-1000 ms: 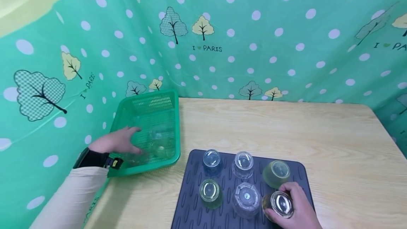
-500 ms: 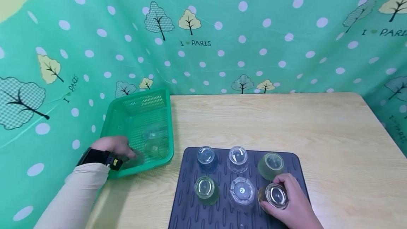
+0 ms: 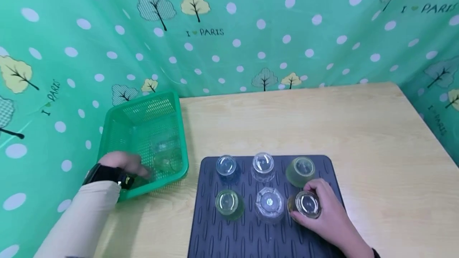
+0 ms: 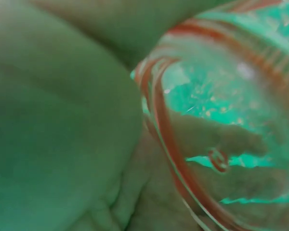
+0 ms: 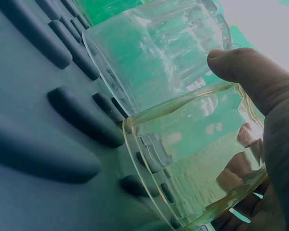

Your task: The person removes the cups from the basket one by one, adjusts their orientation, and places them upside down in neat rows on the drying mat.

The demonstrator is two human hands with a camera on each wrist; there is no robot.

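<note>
Now both hands grip glasses — right hand (image 3: 324, 216) an amber glass (image 3: 305, 204), left hand (image 3: 123, 162) a clear glass (image 4: 221, 125).

The left hand (image 3: 123, 162) reaches forward, fingers curled around something. The right hand (image 3: 328, 220) lies low, its fingers (image 5: 250, 72) also curled in a grip.

Amber-tinted glass (image 3: 307, 204) upside down on the dark ribbed mat (image 3: 229, 238), front-right position near the mat's right edge, rim tilted slightly off the ribs in the right wrist view (image 5: 197, 159); right hand (image 3: 330, 220) grips it. Clear glass (image 4: 221, 120) with a reddish rim held in the left hand (image 3: 123, 162), inside the green basket (image 3: 107, 130) at the table's left edge, near the basket's front wall.
</note>
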